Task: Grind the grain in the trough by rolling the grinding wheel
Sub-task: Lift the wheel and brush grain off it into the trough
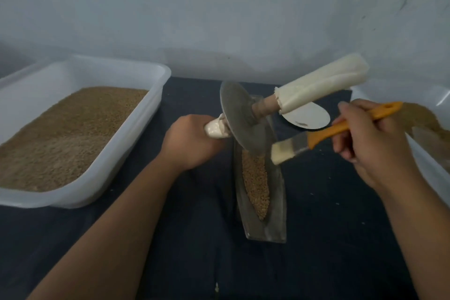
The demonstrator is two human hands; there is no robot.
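A narrow grey metal trough [276, 192] lies lengthwise on the dark table, with brown grain [255, 182] heaped along its groove. The grey grinding wheel [241, 119] stands tilted in the trough's far half, its lower rim at the grain. A wooden axle runs through it; its right handle [321, 86] is wrapped in white cloth and points up to the right, free. My left hand [190, 141] grips the cloth-wrapped left handle. My right hand [370, 139] holds an orange-handled brush [326, 133], whose pale bristles hover just right of the wheel above the trough's edge.
A white plastic tub [155, 95] filled with brown grain stands at the left. Another white tub [428, 161] with ground meal sits at the right edge. A white oval scoop [309, 114] lies behind the wheel. A pale wall closes the back.
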